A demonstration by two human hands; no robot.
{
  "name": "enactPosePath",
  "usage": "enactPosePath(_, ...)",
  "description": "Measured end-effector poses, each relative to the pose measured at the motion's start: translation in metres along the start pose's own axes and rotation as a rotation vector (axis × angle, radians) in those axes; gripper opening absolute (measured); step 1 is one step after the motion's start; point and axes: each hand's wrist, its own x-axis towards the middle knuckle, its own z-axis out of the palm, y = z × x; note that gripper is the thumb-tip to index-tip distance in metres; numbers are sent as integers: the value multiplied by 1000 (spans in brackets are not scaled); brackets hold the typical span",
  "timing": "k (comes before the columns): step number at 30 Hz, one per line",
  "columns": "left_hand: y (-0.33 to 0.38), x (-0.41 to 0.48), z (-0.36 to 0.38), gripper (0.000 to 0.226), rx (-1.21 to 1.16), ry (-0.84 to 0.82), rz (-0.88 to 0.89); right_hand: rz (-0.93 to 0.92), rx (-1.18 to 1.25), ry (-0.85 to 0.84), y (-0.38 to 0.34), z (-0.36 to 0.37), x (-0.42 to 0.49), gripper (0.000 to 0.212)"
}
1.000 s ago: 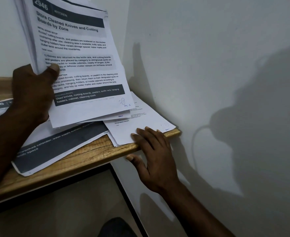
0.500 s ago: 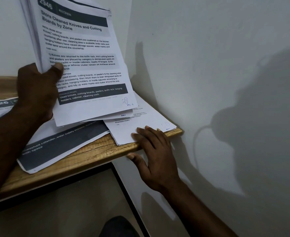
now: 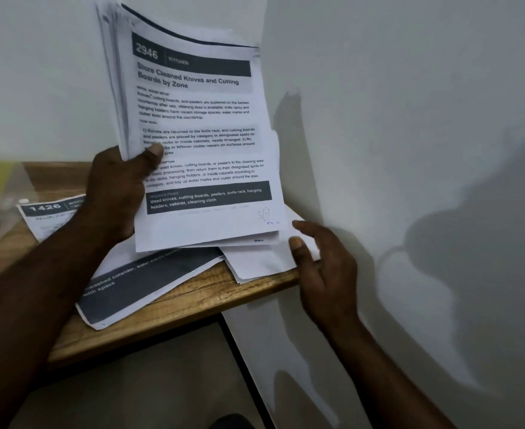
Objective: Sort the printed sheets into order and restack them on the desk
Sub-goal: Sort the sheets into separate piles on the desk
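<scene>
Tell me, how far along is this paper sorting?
Partly done: the left hand grips a gathered stack, sheet 2946 on top. The right hand is at the corner sheet. Loose on the desk lie sheet 1426 and the dark-banded sheet; nothing is restacked.

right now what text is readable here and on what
"2946", "KITCHEN": header, held stack.
"Store Cleaned Knives and Cutting Boards by Zone": its title.
"Used knives, cutting boards, peelers, knife rack, hanging holders, cabinet, cleaning cloth": its footer bar.
"1426": left desk sheet.
"with space": front desk sheet.
Body paragraphs, pen marks: too blurred.
</scene>
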Motion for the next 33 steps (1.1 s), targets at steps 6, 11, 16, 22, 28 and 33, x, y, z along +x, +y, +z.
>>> enactPosePath(6,7,-5,2,20,-53,-72,-45,500,504,-163,-20,2,78,34)
enactPosePath(11,9,-7,1,21,-41,-90,-74,530,554,-442,-25,2,98,32)
enactPosePath(16,8,-7,3,28,-1,-114,-95,545,537,-356,-22,-1,101,13)
enactPosePath(22,9,0,-6,36,-47,-62,-90,582,553,-216,-13,-11,106,10)
enactPosePath(28,7,-1,-5,36,-24,-99,-94,562,603,-278,-11,-13,114,14)
enactPosePath(33,7,2,-8,36,-30,-76,-95,446,468,-242,-16,-11,129,28)
